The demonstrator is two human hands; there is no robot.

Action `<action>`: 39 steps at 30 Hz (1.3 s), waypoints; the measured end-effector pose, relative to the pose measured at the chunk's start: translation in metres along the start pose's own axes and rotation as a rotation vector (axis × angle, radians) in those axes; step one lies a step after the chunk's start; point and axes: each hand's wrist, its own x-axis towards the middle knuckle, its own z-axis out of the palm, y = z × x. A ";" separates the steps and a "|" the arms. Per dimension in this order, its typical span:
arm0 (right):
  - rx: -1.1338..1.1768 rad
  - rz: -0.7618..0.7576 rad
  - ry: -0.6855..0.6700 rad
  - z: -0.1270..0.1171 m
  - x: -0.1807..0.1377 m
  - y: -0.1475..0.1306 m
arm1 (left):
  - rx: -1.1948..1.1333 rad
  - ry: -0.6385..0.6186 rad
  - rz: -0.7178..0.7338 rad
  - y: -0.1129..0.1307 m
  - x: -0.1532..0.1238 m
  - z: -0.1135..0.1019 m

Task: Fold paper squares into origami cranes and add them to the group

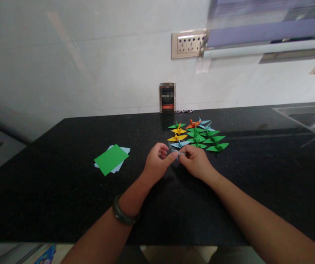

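Note:
My left hand (158, 161) has its fingers curled and its thumb stretched onto a small light-blue paper crane (177, 152), seen only in part. From the other side my right hand (197, 161) pinches the same crane, with thumb and forefinger together. Just beyond the hands, rows of folded paper cranes stand on the black counter (74, 205). A light-blue crane (179, 144) is nearest, with yellow cranes (177, 138) behind it. To the right are several green cranes (218, 147), and farther back an orange crane (192, 124).
Left of my hands lies a green paper sheet (111, 160) over light-blue sheets (124, 150). A dark, blurred upright object (167, 98) leans by the wall, with a beaded string (185, 111) beside it. A socket panel (189, 44) is above; a glossy edged surface (308, 117) lies far right.

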 end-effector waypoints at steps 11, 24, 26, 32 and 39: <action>0.037 -0.056 0.009 -0.002 0.001 0.001 | -0.418 -0.138 -0.259 0.011 -0.001 -0.001; 0.906 0.405 0.049 -0.003 0.007 -0.003 | -0.485 0.013 -0.508 0.013 0.005 0.002; 0.839 0.372 0.053 -0.003 0.008 0.000 | -0.404 -0.004 -0.494 0.015 0.005 0.002; 0.640 0.253 -0.045 -0.002 0.005 0.001 | -0.468 -0.291 -0.475 0.014 0.000 -0.005; 0.585 0.259 -0.317 -0.007 0.003 0.002 | -0.444 -0.334 -0.472 0.009 0.001 -0.008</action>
